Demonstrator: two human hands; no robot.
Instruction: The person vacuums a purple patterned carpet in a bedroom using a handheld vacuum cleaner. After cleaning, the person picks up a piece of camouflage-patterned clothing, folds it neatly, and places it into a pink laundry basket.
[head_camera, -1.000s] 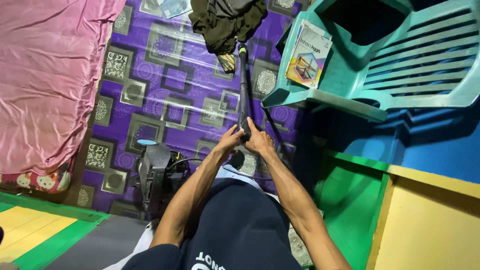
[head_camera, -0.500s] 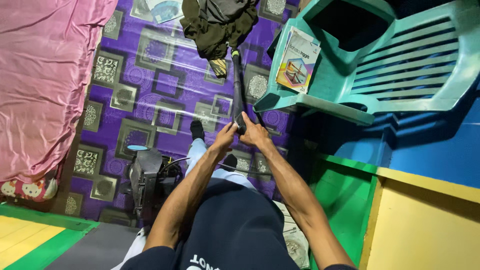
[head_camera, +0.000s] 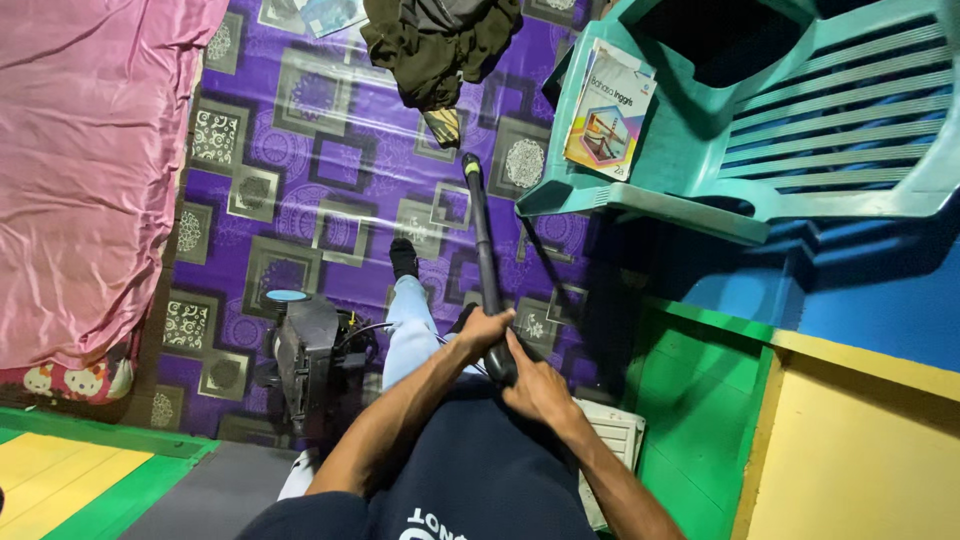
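Note:
Both hands grip the near end of a long black wand that points away from me over the purple patterned mat, its tip yellowish. My left hand wraps the shaft slightly higher. My right hand closes on the thicker handle end just below it. A dark hose runs from the handle area toward a small black machine standing on the mat to my left. My leg in light trousers with a dark sock stretches out under the wand.
A teal plastic chair stands at the right with a colourful booklet on its seat. Dark clothes lie at the mat's far edge. A pink-covered mattress fills the left. A white vented box sits by my right arm.
The view has shifted, so the wand, chair and mat appear lower in the picture. My hands keep their grip on the wand; my outstretched leg and sock now show.

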